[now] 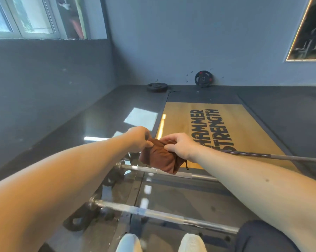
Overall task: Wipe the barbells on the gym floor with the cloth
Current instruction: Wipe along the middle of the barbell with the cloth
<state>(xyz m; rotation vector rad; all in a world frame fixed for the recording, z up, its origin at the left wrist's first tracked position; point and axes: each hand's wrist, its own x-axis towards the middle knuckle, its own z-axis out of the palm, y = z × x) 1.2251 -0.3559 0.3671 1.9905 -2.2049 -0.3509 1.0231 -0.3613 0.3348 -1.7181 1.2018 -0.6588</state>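
Floor (99, 124): I see dark, glossy gym flooring with patches of window light on it.
Platform (244, 124): a wooden panel set into the floor, printed HAMMER STRENGTH, ahead and to my right.
Near bar (153, 212): lies across the floor just beyond the shoes, its left sleeve end resting over a dark plate.
Middle bar (199, 176): lies roughly parallel to the near bar, farther out, directly under the cloth from my view.
Far bar (281, 156): a thinner dark shaft running off to the right from behind the right hand.
Leaning plate (203, 78): stands against the back wall.
Flat plate (157, 87): lies on the floor in the corner, left of the leaning one.
Cloth (159, 159): brown, bunched, held up between both hands; its lower corner hangs over the middle bar. I can't tell whether it touches the bar. A loose thread dangles at its lower right.
Right hand (180, 145): fingers curled, thumb and fingers pinching the cloth's upper right edge.
Left hand (138, 138): fingers closed, thumb pinching the cloth's upper left edge.
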